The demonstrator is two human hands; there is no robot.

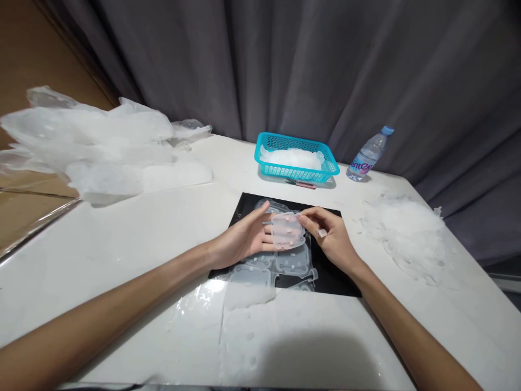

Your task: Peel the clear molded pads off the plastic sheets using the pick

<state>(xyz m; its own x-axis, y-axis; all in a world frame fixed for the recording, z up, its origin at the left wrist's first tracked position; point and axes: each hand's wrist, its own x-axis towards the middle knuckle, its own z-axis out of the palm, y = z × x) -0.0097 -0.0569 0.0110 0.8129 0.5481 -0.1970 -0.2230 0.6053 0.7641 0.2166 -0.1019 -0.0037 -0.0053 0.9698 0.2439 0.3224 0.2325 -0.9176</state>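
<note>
A translucent plastic piece [287, 230] with small dots rests across the fingers of my left hand [248, 237], which lies flat and stretched out over a black mat [331, 271]. My right hand [331, 239] pinches the right edge of that piece between thumb and fingertips. Beneath both hands a clear sheet of similar joined plastic pieces [277, 266] lies on the mat and runs onto the white table [122, 250].
A turquoise basket [296, 157] with white plastic bits stands behind the mat, a pen [301, 184] in front of it. A water bottle [368, 155] stands at the back right. A heap of clear scraps [407, 233] lies right; large plastic bags [101, 146] lie left.
</note>
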